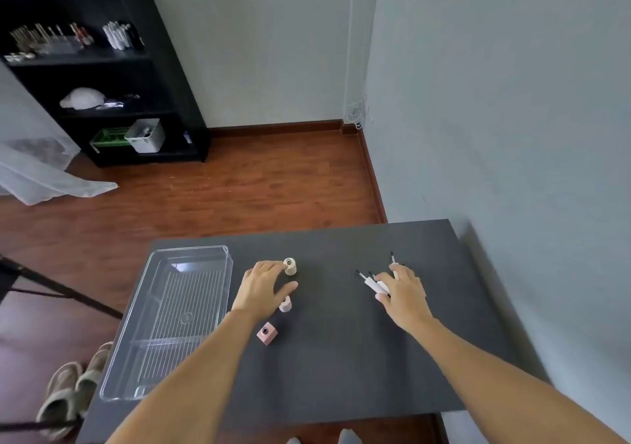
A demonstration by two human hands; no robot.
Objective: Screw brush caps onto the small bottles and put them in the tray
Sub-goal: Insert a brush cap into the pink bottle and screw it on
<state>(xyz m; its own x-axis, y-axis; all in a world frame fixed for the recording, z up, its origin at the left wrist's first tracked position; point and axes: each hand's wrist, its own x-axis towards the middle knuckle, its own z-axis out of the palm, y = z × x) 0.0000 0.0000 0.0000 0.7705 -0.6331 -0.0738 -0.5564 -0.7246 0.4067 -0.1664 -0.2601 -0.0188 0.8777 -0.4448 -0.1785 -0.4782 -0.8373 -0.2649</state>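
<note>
Three small open bottles stand on the dark table: a cream round one (290,267) at the back, a pale pink one (285,304) partly under my thumb, and a pink square one (267,333) nearest me. My left hand (262,284) hovers over them with fingers spread, its fingertips touching the cream bottle. White brush caps (375,283) with dark bristles lie in a loose bunch to the right. My right hand (404,293) rests on that bunch, fingers apart over the caps; whether it grips one is hidden. The clear plastic tray (191,255) holds nothing.
The tray lies along the table's left edge (112,344). A grey wall (512,136) runs close to the table's right side. Shoes (68,392) sit on the wooden floor at the left, and a black shelf (112,67) stands across the room.
</note>
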